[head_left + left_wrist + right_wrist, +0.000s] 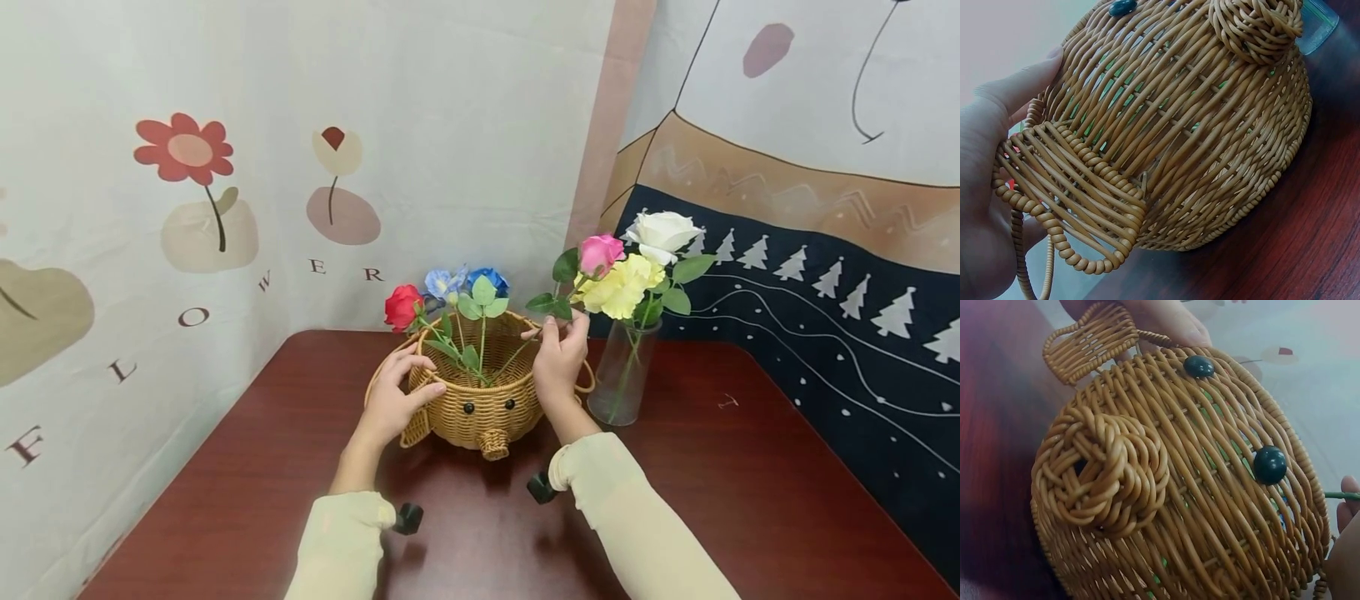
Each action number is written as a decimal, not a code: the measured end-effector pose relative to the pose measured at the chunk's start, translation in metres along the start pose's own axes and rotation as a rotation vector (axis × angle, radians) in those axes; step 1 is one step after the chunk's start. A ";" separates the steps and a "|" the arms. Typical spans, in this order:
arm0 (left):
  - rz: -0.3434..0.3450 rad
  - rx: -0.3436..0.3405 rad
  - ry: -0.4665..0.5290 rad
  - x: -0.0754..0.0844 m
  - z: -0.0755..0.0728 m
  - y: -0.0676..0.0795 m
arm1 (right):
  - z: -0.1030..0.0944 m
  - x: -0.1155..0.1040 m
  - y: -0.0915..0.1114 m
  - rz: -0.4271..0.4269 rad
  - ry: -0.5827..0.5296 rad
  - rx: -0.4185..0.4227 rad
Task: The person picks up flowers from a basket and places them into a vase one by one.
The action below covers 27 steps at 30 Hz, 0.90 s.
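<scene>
Now grips the wicker basket (450, 423) on the table (465, 542), beside the clear vase (609, 387), with left hand (396, 392); pinches pink rose (601, 253) by its stem (513, 360), slanting into the basket, with right hand (558, 365).

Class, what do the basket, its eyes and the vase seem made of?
Basket: probably cane or imitation, lightly glossy; interlaced round strands show.
Eyes: perhaps hard plastic, polished; highlights shine.
Vase: glass or clear plastic, smooth; stems show through.

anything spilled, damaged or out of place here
Nothing looks spilled or toppled: the wicker basket and clear vase are standing. One oddity: a small pale mark right of the vase breaks the dark red tabletop, cause unclear.
</scene>
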State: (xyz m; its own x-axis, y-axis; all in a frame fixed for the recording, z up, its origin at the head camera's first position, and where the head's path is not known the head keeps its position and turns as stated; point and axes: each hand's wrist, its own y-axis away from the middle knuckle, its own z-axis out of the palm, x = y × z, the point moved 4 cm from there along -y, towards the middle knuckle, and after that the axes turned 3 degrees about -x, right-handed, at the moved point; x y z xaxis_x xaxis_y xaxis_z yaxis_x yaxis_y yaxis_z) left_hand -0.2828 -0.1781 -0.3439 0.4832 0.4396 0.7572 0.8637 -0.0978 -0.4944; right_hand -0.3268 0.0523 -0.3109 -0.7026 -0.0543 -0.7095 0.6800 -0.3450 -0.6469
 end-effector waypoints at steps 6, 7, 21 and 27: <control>0.015 0.008 -0.009 0.000 -0.001 0.000 | -0.001 -0.016 -0.002 -0.053 -0.049 -0.001; 0.014 0.008 -0.010 0.000 -0.001 0.000 | -0.001 -0.017 -0.003 -0.051 -0.061 -0.001; -0.003 0.011 -0.036 -0.036 0.003 -0.008 | -0.015 -0.010 -0.016 -0.073 -0.307 0.055; -0.014 0.011 -0.056 -0.039 0.005 -0.007 | -0.022 -0.039 -0.019 -0.132 -0.309 0.074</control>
State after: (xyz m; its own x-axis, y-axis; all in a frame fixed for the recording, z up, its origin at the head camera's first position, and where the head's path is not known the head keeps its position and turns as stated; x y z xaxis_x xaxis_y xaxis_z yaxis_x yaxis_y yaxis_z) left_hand -0.3085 -0.1900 -0.3722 0.4621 0.4905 0.7388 0.8685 -0.0817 -0.4889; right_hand -0.3083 0.0819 -0.2772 -0.8217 -0.2817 -0.4955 0.5696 -0.4346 -0.6976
